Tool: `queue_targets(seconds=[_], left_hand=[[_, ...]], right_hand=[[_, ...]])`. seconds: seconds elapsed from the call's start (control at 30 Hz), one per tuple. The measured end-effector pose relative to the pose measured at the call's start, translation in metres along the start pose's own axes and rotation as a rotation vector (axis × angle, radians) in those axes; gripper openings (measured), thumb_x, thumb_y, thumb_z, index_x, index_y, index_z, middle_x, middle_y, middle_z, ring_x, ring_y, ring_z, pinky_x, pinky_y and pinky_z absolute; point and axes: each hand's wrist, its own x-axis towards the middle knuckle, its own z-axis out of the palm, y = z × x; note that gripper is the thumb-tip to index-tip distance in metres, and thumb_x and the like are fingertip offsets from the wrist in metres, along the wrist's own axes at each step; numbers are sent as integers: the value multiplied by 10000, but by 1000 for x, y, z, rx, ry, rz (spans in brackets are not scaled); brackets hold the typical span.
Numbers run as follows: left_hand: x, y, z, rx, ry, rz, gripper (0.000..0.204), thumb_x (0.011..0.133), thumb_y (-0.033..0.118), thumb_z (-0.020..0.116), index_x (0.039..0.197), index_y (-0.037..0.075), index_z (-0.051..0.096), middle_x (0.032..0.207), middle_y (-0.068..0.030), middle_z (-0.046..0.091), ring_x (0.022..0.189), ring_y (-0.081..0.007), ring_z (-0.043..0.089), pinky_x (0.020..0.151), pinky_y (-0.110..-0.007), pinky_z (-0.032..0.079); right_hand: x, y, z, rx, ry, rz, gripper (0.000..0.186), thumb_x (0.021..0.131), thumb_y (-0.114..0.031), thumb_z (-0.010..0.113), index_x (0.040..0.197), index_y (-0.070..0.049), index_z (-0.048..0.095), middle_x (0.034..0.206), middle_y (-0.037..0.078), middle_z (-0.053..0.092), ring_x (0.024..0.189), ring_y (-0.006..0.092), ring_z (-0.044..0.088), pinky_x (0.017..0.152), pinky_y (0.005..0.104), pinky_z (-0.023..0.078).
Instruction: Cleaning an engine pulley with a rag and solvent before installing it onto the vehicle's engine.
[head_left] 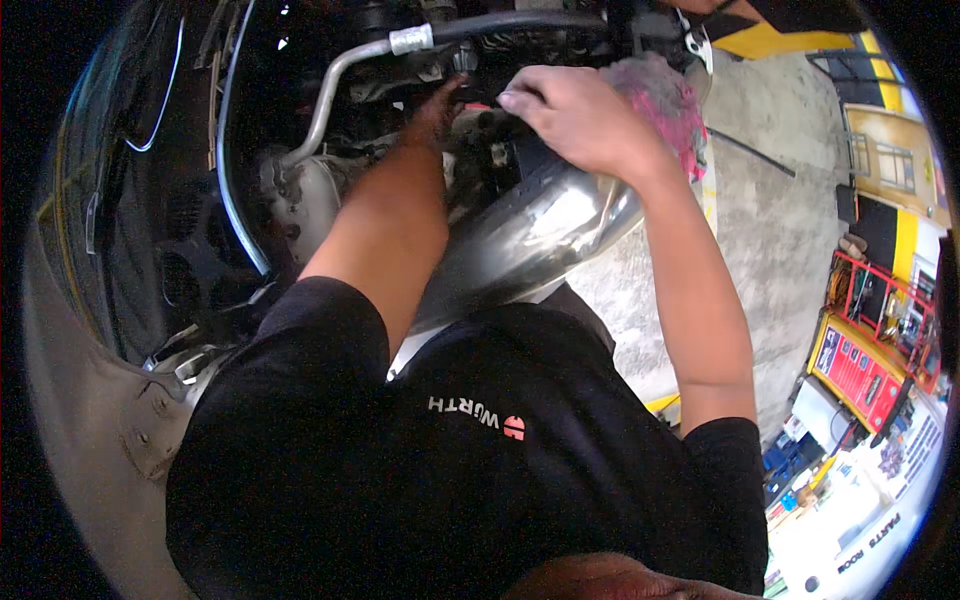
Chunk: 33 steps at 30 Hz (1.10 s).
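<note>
Deep among the dark parts of a vehicle's engine bay, my left hand reaches toward a small fitting; its fingers are in shadow and hard to make out. My right hand is curled above a long shiny metal panel, its fingertips drawn together; whether they hold anything is unclear. Just beyond it sits a crumpled pink and grey cloth. A silver pipe with a black hose arches over my left forearm.
A curved metal tube runs down the left side. At right are a concrete floor, a dark rod, a yellow-and-black striped wall, a red metal rack, a red-and-yellow board and cluttered shop items.
</note>
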Motion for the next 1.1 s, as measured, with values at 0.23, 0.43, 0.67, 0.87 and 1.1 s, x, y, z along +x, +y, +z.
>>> queue_targets(seconds=[0.23, 0.43, 0.67, 0.87, 1.1], left_hand=[[-9, -16, 11, 28, -176, 349, 507, 916, 429, 657, 1277, 73, 643, 1289, -75, 630, 1195, -226, 544, 1058, -403, 365], [-44, 10, 38, 129, 144, -55, 578, 947, 440, 636, 1427, 143, 510, 1343, -74, 608, 1146, -299, 586, 916, -444, 485], [-51, 6, 43, 138, 248, -26, 658, 881, 537, 675, 1383, 132, 546, 1350, -94, 578, 1120, -253, 585, 861, -383, 510], [-9, -9, 26, -43, 264, 193, 603, 785, 514, 787, 1168, 65, 660, 1026, -126, 634, 884, -266, 578, 749, -433, 483], [-65, 14, 31, 271, 256, -7, 441, 798, 392, 812, 1104, 113, 659, 956, -81, 605, 850, -210, 567, 699, -369, 506]], right_hand=[[156, 106, 127, -508, -806, 239, 390, 907, -228, 561, 1245, -55, 654, 1249, 220, 644, 1082, 332, 650, 922, 438, 495], [197, 192, 178, -188, -586, 534, 458, 954, -250, 544, 1376, -72, 549, 1395, 196, 553, 1218, 330, 573, 1033, 435, 437], [175, 189, 179, -297, -407, 511, 483, 943, -228, 569, 1402, -89, 512, 1414, 189, 533, 1235, 343, 561, 1044, 437, 440], [173, 184, 203, -346, -369, 486, 514, 934, -210, 590, 1425, -103, 481, 1431, 184, 515, 1249, 354, 551, 1054, 439, 441], [167, 185, 202, -346, -318, 438, 559, 923, -188, 614, 1451, -120, 444, 1451, 177, 495, 1266, 367, 539, 1066, 442, 443]])
